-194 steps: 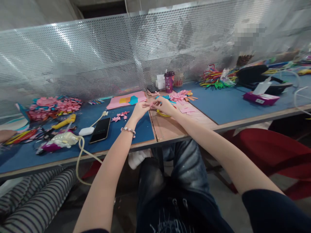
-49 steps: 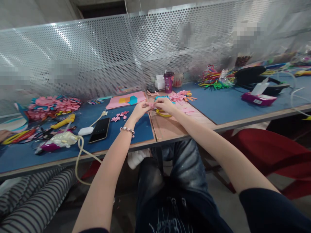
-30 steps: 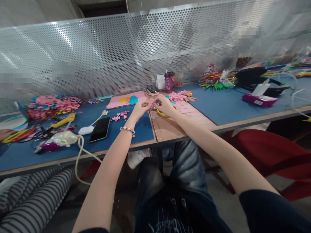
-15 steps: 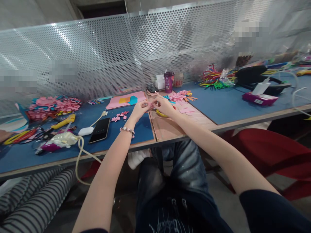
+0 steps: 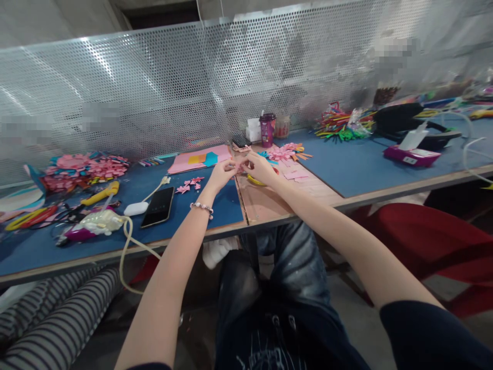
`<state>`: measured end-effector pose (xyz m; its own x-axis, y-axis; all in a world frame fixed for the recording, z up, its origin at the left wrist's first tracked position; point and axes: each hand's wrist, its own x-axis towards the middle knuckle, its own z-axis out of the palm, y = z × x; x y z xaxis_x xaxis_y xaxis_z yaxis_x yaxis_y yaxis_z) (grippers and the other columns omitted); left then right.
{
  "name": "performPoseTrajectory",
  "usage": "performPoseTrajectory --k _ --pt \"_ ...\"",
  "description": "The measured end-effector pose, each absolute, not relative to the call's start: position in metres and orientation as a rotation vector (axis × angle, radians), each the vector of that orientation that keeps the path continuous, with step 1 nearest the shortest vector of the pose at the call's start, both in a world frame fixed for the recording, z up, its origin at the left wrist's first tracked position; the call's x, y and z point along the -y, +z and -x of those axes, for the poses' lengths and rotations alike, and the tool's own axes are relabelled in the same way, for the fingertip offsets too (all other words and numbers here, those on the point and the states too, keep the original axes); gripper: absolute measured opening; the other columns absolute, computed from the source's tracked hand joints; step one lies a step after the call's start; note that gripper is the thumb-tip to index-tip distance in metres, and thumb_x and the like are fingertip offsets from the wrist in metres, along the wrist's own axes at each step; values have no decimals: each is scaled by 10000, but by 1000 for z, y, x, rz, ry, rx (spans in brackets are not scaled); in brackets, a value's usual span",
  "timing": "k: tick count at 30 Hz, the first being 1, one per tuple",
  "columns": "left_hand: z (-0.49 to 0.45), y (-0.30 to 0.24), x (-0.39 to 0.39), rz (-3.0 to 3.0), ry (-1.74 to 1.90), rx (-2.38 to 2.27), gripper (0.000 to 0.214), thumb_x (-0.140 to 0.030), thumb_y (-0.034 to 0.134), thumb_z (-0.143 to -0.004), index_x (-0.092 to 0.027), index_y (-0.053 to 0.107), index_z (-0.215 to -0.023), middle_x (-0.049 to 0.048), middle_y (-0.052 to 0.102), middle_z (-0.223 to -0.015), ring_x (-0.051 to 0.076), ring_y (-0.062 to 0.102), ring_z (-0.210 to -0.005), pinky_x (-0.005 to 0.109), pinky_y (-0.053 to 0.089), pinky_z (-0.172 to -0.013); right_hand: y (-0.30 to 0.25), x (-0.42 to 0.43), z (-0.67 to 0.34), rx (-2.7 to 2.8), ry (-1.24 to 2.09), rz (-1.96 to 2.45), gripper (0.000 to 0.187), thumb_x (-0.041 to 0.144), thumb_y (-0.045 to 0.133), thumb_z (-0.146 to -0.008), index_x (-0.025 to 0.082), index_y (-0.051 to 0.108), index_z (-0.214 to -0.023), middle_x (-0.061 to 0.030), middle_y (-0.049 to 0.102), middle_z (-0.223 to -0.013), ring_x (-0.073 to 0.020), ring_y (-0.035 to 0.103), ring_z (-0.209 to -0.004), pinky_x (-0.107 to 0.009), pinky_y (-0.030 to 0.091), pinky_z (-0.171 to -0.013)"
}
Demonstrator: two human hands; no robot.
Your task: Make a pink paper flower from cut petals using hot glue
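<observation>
My left hand (image 5: 222,174) and my right hand (image 5: 259,167) meet over the middle of the table, fingertips pinched. Between them is a small pink paper piece (image 5: 239,166), mostly covered by the fingers, so its exact shape is unclear. Just under my right hand lies a tool with yellow handles (image 5: 256,181), partly hidden, perhaps scissors. Left of my left hand, several pink paper cutouts (image 5: 190,185) are scattered on the blue mat. Behind it rest pink paper sheets (image 5: 181,163) with orange and blue pieces on top. Pink paper strips (image 5: 296,174) lie right of my right hand.
A phone (image 5: 158,207), a white case (image 5: 136,208) and a cabled power strip (image 5: 94,223) are on the left. A heap of pink cutouts (image 5: 84,171) sits farther back. A purple cup (image 5: 267,130) stands by the perforated metal screen (image 5: 154,92). A red chair (image 5: 427,241) is at right.
A co-worker's hand at the far left edge has gone out of view. My two hands stay in nearly the same place, still pinching the pink paper piece.
</observation>
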<state>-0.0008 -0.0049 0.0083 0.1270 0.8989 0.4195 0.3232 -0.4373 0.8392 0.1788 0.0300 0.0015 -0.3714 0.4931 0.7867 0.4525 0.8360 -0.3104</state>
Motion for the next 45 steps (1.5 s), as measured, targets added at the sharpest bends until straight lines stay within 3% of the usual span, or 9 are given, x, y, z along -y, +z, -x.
performPoseTrajectory --k 14,36,45 --pt "4 5 0 -1872 1308 -1154 246 -387 693 -776 -167 681 -885 57 702 -772 189 672 -733 259 510 -601 -1 -33 -178 2021 38 696 90 214 576 -845 166 652 -851 -23 562 -798 -145 481 -641 -275 374 -649" --pt "6 3 -4 -1887 1334 -1189 182 -312 664 -774 -151 684 -856 58 697 -829 183 640 -764 256 512 -600 1 -33 -177 1945 140 642 115 203 565 -827 160 650 -763 -30 590 -762 -146 505 -652 -281 407 -648" --pt "6 2 -6 -1904 1319 -1196 215 -360 677 -765 -154 658 -823 56 689 -790 191 649 -762 270 511 -619 -2 -34 -177 1961 153 621 91 216 586 -806 160 648 -770 -28 606 -794 -132 493 -628 -269 395 -615"
